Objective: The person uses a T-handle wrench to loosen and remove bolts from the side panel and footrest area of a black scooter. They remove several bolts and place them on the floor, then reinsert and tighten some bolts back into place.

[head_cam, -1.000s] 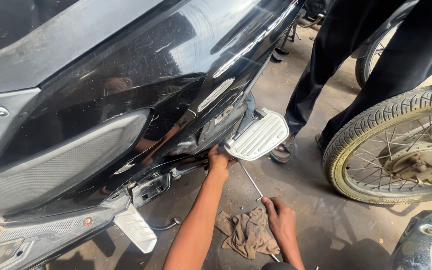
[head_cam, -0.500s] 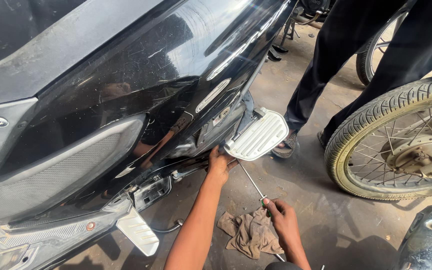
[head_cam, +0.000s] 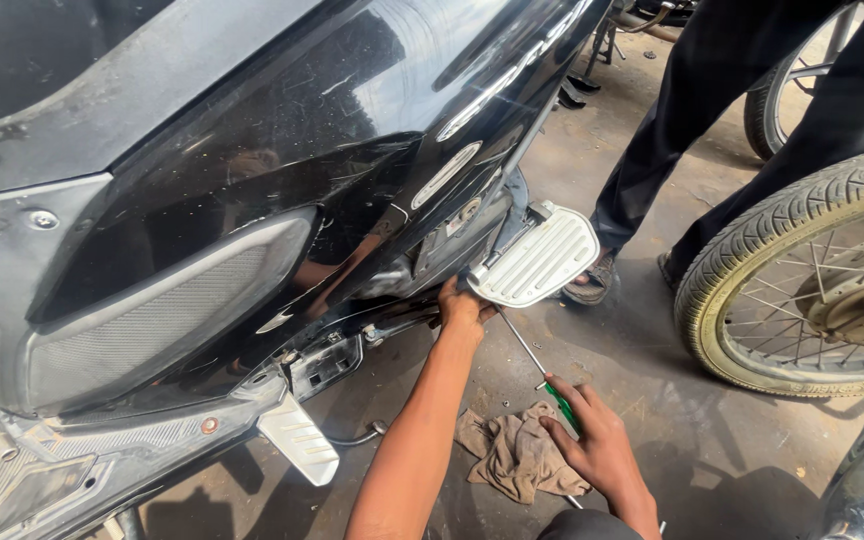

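Right hand (head_cam: 602, 450) is gripping a green-handled screwdriver (head_cam: 537, 370) angled up under the silver footrest (head_cam: 537, 262); left hand (head_cam: 462, 308) is bracing there, fingers curled on the scooter's underside (head_cam: 392, 325).

Black scooter body (head_cam: 252, 200) fills the left and far side, hanging low; only a narrow gap beneath it. Silver footrest (head_cam: 537, 262) juts out right of the left hand (head_cam: 462, 308), blocking the way up there. Long screwdriver (head_cam: 537, 365) crosses the floor gap between the 2 hands. Rag (head_cam: 512, 450) lies just left of the right hand (head_cam: 597, 445). Spoked wheel (head_cam: 802, 280) and a standing person's legs (head_cam: 712, 130) close off the right and far right. Open concrete floor (head_cam: 672, 400) between footrest and wheel.
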